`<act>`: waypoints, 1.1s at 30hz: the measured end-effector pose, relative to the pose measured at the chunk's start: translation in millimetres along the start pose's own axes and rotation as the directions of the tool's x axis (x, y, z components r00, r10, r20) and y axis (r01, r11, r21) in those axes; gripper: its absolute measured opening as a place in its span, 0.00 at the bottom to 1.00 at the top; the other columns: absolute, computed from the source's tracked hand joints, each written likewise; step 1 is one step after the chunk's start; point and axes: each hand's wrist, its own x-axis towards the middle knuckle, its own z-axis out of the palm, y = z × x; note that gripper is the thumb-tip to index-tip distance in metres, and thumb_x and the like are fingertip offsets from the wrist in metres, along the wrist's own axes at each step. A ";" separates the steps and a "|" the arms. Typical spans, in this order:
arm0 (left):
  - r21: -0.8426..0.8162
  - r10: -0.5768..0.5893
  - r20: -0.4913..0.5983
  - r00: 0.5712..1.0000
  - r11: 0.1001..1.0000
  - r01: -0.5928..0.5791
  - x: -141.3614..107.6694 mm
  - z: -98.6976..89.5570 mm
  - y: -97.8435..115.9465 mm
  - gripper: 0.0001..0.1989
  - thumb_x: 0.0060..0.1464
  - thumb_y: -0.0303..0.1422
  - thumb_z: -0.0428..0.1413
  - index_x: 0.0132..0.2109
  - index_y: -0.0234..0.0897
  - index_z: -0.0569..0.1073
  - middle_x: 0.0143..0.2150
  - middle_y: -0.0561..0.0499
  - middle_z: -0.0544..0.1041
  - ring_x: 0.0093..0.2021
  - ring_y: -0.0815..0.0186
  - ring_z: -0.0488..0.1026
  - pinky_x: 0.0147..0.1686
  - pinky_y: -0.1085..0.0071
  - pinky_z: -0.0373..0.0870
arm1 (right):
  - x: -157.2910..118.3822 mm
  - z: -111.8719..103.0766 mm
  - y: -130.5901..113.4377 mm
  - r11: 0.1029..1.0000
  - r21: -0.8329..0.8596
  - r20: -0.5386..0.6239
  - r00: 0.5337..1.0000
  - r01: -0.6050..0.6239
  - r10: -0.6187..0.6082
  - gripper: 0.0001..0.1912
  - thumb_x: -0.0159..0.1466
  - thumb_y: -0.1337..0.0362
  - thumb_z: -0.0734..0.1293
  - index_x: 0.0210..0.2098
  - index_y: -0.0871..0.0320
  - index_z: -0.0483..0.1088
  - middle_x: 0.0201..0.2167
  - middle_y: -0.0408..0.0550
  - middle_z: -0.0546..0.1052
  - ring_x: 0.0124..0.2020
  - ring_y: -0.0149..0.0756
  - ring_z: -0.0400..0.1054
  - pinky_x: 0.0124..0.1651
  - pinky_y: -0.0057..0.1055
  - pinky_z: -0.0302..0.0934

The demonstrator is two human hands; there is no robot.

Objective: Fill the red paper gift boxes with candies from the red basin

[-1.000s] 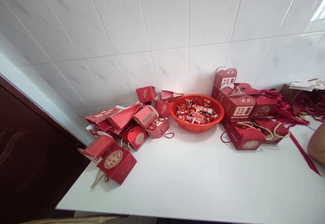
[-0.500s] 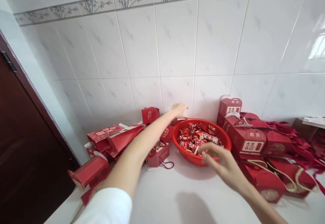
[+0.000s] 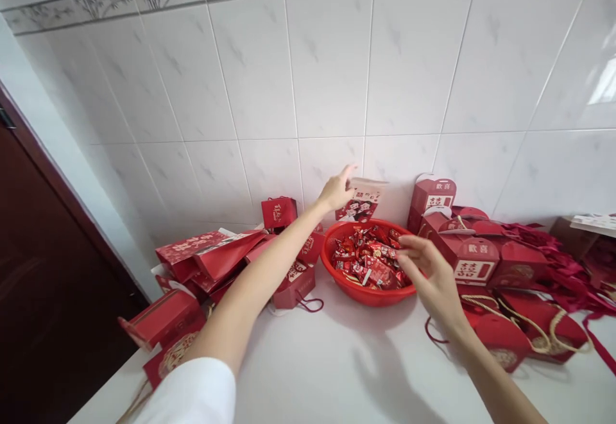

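Note:
A red plastic basin (image 3: 368, 296) holds many small red-wrapped candies (image 3: 370, 258). My left hand (image 3: 337, 189) reaches over behind the basin, its fingers at the left edge of a red and pink printed packet (image 3: 360, 204), which stands tilted above the basin's back rim. The fingertips are partly hidden, but the hand appears closed on the packet. My right hand (image 3: 430, 273) hovers at the basin's right rim with its fingers apart and nothing between them.
Red gift bags and boxes (image 3: 192, 251) are piled on the left of the white table (image 3: 317, 373). More red boxes (image 3: 474, 260), some with rope handles, and dark red ribbon (image 3: 553, 263) lie on the right. A tiled wall (image 3: 332, 71) rises behind.
My left hand has risen, and the printed packet now shows beside it above the basin. My right hand has moved slightly up and right. The view has shifted a little.

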 end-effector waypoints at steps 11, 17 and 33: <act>-0.698 0.283 0.108 0.953 0.704 -0.130 -135.2 7.6 39.6 0.20 0.50 0.21 0.53 0.49 0.39 0.77 0.50 0.50 0.78 0.49 0.62 0.76 0.48 0.69 0.73 | 6.4 -12.2 -18.2 0.979 0.093 0.312 0.939 -0.180 0.143 0.21 0.60 0.46 0.70 0.36 0.59 0.73 0.31 0.48 0.77 0.33 0.40 0.72 0.33 0.32 0.65; -0.634 0.266 0.394 0.880 0.772 0.051 -169.7 28.7 29.6 0.28 0.44 0.20 0.54 0.54 0.40 0.76 0.53 0.51 0.78 0.55 0.58 0.74 0.54 0.67 0.69 | 1.8 -17.2 1.5 0.976 -0.134 0.782 0.586 -0.173 0.211 0.22 0.61 0.45 0.69 0.29 0.61 0.73 0.25 0.43 0.71 0.27 0.31 0.63 0.28 0.26 0.54; -0.491 0.146 0.563 0.814 0.851 0.187 -107.3 80.4 -2.4 0.20 0.62 0.39 0.54 0.57 0.36 0.74 0.54 0.45 0.80 0.55 0.60 0.76 0.56 0.67 0.69 | 34.9 0.6 38.8 0.990 -0.044 0.278 0.950 -0.133 0.140 0.15 0.60 0.53 0.68 0.35 0.59 0.75 0.33 0.49 0.79 0.35 0.39 0.73 0.41 0.33 0.66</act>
